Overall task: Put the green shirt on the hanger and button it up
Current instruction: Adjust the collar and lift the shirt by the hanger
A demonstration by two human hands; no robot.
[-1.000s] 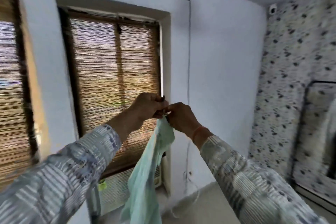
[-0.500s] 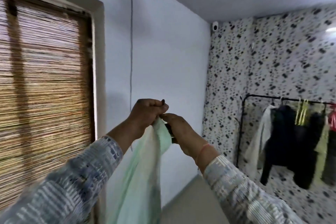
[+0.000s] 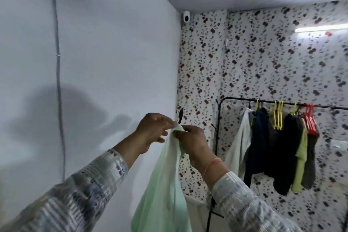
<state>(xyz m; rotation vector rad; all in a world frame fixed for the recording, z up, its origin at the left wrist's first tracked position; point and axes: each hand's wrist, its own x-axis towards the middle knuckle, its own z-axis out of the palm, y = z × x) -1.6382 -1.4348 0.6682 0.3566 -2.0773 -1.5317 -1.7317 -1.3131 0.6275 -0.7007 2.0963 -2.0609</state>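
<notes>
A pale green shirt (image 3: 165, 184) hangs down from my two raised hands, in front of the white wall. My left hand (image 3: 152, 130) pinches its top edge from the left. My right hand (image 3: 192, 141) grips the same top edge from the right, fingers curled into the cloth. A dark hook of a hanger (image 3: 180, 116) sticks up just behind my fingers; the rest of the hanger is hidden by hands and cloth.
A black clothes rail (image 3: 282, 102) stands at the right against the speckled wall, carrying dark and light garments (image 3: 273, 147) plus yellow hangers (image 3: 278, 117) and red hangers (image 3: 309, 118). A white wall (image 3: 113, 62) with a cable is on the left.
My view has swung right, from the bamboo blind to the wall corner and clothes rail. Both hands stay together on the shirt's top edge and have moved right with it.
</notes>
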